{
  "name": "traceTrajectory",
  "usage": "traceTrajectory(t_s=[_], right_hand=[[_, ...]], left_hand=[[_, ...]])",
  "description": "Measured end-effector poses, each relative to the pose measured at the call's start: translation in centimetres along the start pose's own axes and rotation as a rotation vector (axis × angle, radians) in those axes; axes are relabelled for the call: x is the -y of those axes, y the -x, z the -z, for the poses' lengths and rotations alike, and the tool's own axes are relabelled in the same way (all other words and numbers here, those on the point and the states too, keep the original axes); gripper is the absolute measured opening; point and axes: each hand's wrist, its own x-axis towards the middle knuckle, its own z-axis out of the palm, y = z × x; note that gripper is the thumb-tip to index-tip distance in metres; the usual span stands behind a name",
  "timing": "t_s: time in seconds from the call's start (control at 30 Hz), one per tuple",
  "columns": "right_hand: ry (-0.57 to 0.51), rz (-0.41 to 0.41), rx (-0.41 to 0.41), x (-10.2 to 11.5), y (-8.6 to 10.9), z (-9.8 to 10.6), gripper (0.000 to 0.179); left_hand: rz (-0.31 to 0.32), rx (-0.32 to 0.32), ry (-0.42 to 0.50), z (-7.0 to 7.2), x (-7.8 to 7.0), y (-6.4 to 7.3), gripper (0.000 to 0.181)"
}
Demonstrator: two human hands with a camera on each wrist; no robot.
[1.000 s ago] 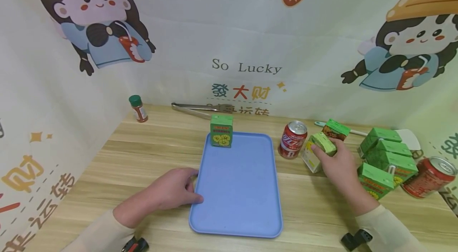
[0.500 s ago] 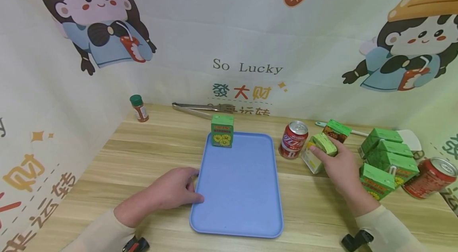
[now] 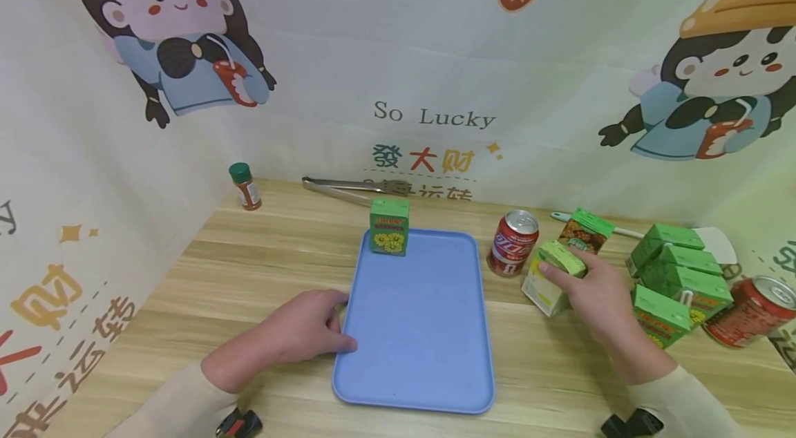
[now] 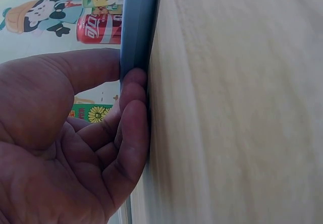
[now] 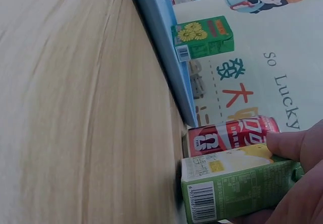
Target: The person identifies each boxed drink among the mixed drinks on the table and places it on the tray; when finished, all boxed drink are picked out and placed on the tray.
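Observation:
My left hand (image 3: 305, 327) pinches the left rim of a blue tray (image 3: 417, 334), thumb on top of the edge. In the left wrist view its fingers curl against the tray's side, close to the tabletop. A green drink carton (image 3: 389, 231) with yellow flowers stands upright at the tray's far left corner. To the right of the tray, my right hand (image 3: 600, 296) grips a white and light-green drink carton (image 3: 542, 289) by its upper part. The right wrist view shows this carton's barcode side (image 5: 237, 193), its base close over the table, beside a red soda can (image 3: 513, 244).
Several green cartons (image 3: 659, 317) crowd the right side, with another red can (image 3: 752, 313) beyond them. A brown-fronted green box (image 3: 584, 231) stands behind my right hand. Along the back lie metal tongs (image 3: 348, 186) and a white-headed spatula (image 3: 715, 244). A spice jar (image 3: 245, 186) stands back left.
My right hand has drawn the white and light-green carton slightly toward me, away from the brown-fronted box. My left hand stays on the tray rim. The head view has shifted a little.

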Motion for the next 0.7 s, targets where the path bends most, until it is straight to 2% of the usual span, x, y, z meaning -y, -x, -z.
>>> traceTrajectory(t_s=[0.3,0.5,0.7], right_hand=[[0.029,0.062,0.079,0.8,1.0,0.1,0.085],[0.054,0.094,0.094,1.5,1.7,0.0,0.084],[0.021,0.132,0.112,2.6,2.4,-0.4,0.08]], left_hand=[[-0.007,0.001,-0.005,0.0,0.0,-0.1,0.081],[-0.002,0.002,-0.013,0.0,0.0,-0.1,0.08],[-0.003,0.0,-0.015,0.0,0.1,-0.1,0.08]])
